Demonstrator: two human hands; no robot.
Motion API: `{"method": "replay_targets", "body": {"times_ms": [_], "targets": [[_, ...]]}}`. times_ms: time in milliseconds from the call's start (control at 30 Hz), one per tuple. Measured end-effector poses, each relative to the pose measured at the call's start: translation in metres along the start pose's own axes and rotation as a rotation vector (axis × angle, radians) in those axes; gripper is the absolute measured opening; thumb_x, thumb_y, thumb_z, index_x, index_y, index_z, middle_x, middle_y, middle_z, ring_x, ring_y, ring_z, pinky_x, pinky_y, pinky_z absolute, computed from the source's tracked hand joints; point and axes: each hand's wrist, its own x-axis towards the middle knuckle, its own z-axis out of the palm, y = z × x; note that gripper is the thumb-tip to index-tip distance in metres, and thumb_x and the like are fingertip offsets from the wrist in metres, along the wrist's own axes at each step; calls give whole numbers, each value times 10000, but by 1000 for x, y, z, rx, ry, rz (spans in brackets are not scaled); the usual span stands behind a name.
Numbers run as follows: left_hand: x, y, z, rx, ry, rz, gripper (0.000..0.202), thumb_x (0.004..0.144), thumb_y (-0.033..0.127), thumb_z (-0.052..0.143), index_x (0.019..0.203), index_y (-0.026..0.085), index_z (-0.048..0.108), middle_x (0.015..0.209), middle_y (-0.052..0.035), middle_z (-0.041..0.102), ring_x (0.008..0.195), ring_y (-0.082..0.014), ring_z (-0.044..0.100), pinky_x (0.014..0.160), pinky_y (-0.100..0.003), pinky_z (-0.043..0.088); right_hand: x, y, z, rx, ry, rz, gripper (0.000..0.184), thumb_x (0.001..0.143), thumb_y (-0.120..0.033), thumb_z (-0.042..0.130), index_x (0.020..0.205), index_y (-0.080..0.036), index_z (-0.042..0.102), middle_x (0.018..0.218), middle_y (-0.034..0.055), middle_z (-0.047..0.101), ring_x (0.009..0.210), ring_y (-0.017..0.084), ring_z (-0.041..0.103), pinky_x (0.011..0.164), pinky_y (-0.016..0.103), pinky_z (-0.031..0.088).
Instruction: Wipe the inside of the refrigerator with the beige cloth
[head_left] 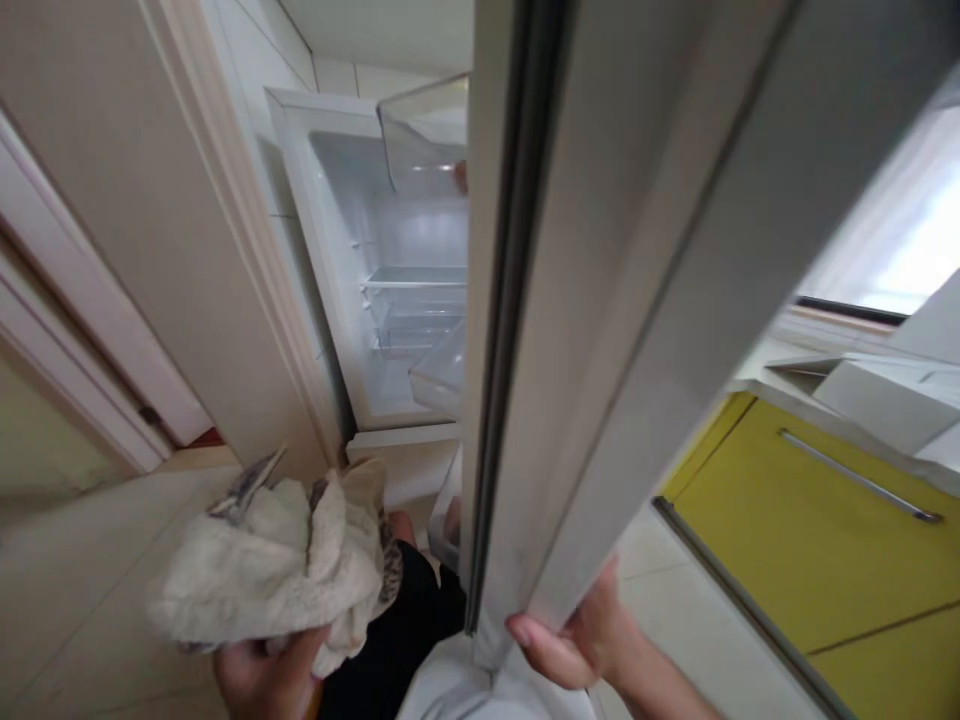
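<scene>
My left hand (262,672) is low in the view, fingers closed around a crumpled cream cloth (277,565) with a dark patterned patch. My right hand (581,640) grips the bottom edge of the open grey fridge door (615,320), thumb on the near side. The door fills the middle of the view, edge toward me. Behind it the white fridge interior (405,250) shows bare shelves and a clear drawer.
A beige wall and white door frame (225,250) stand on the left. A yellow cabinet front (810,530) with a metal bar handle is on the right under a white counter. Pale floor tiles (90,560) lie below. My dark-clothed legs show beneath the cloth.
</scene>
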Motion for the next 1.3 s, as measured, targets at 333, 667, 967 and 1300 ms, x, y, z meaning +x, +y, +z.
{"method": "replay_targets", "body": {"times_ms": [333, 667, 967, 1300], "targets": [[-3, 20, -21, -59, 186, 192, 714, 393, 205, 871, 1073, 208, 653, 1119, -62, 704, 1160, -344, 623, 1085, -602, 445, 102, -24, 126, -156, 20, -447, 1074, 818, -341, 708, 1625, -293, 1, 1698, 75, -126, 1554, 427, 58, 1194, 693, 254], [9, -2, -21, -110, 111, 109, 786, 587, 343, 867, 1309, 241, 574, 1226, -78, 682, 1138, -274, 658, 1050, -443, 509, 171, 20, 225, -283, 47, -618, 896, 925, -304, 603, 1628, -268, 49, 1703, 125, 10, 1551, 377, 144, 1188, 623, 340], [15, -25, -6, -48, 35, -27, 773, 648, 489, 834, 1319, 210, 571, 1176, -94, 718, 1082, -265, 691, 906, -336, 576, 237, 114, 265, -420, -154, -773, 643, 922, -118, 448, 1555, -140, 336, 1606, 196, 348, 1553, 286, 163, 1228, 565, 315], [19, -54, 34, -55, -80, -127, 944, 610, 535, 839, 1427, 229, 478, 1289, -120, 671, 1216, -323, 637, 1035, -417, 526, 290, 176, 275, -435, -444, -750, 594, 852, -77, 444, 1444, -70, 496, 1591, 188, 371, 1530, 291, 255, 1245, 564, 298]]}}
